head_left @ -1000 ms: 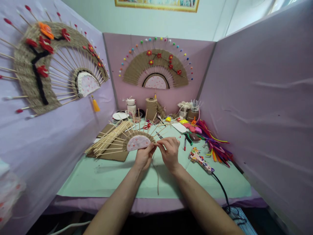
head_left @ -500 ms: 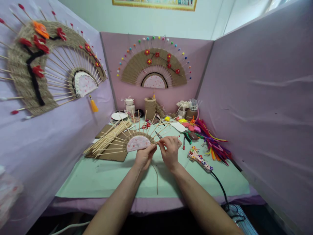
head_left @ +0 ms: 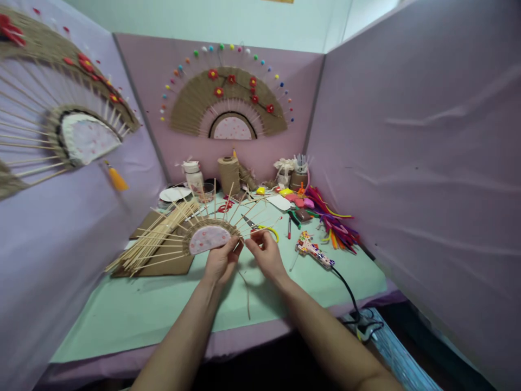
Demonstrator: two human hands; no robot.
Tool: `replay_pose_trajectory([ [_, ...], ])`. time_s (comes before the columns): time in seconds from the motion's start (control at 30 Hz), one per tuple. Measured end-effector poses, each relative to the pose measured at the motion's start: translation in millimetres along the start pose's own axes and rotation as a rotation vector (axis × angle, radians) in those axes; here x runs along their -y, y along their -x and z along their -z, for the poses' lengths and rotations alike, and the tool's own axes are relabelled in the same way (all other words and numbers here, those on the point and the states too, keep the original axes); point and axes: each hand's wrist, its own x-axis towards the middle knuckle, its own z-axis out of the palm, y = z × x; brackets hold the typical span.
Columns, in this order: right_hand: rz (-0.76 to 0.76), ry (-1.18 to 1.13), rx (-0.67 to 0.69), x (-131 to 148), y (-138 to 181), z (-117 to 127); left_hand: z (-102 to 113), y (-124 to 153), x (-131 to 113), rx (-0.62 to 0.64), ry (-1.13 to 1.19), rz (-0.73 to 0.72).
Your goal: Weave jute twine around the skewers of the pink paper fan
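Observation:
A half-made fan (head_left: 205,238) with a pink semicircle centre, a jute-wound rim and wooden skewers radiating outward is held above the green table (head_left: 134,309). My left hand (head_left: 220,262) grips its lower right corner, fingers closed. My right hand (head_left: 266,255) pinches a jute string (head_left: 245,290) beside the fan's right edge; the loose end trails down toward me. Scissors with yellow handles (head_left: 266,231) lie just behind my right hand.
A brown cardboard sheet (head_left: 163,260) with loose skewers lies left. A patterned glue gun (head_left: 312,250) with a black cord, pipe cleaners (head_left: 334,222), a twine spool (head_left: 228,174) and jars sit at the back and right. Finished fans (head_left: 230,103) hang on the purple walls.
The view has swung right and down, so everything sits further left in the frame. My hands stay on the fan's right corner; the right hand has shifted slightly lower with the string.

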Motion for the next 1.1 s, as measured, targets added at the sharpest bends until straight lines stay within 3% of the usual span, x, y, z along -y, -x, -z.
replay_pose_trajectory([
  [0.13,-0.127,-0.287,-0.053,-3.8,-5.4,-6.6,-2.7,3.9,9.1,0.040,-0.043,0.030],
  [0.4,-0.178,-0.404,-0.184,-12.6,-10.1,3.0,-9.5,11.9,3.5,0.122,0.072,0.229],
  [0.47,-0.189,-0.387,-0.139,-13.1,-11.7,9.3,-9.9,11.7,0.7,0.152,0.040,0.262],
  [0.6,-0.143,-0.089,0.147,-7.7,-10.5,50.7,-8.9,7.7,-2.5,0.092,0.009,0.185],
  [0.73,0.045,0.637,-0.003,-10.4,-1.5,123.7,-7.8,2.5,-6.6,0.005,0.019,0.104],
  [0.83,-0.079,1.016,0.083,-24.5,3.9,162.9,-8.0,1.4,-8.7,-0.009,0.033,0.085],
  [0.97,-0.177,1.151,0.120,-42.8,3.9,169.0,-7.9,2.8,-8.4,-0.001,0.037,0.088],
  [1.1,-0.191,1.082,0.108,-39.5,3.5,160.4,-7.0,3.4,-7.8,0.011,0.046,0.085],
])
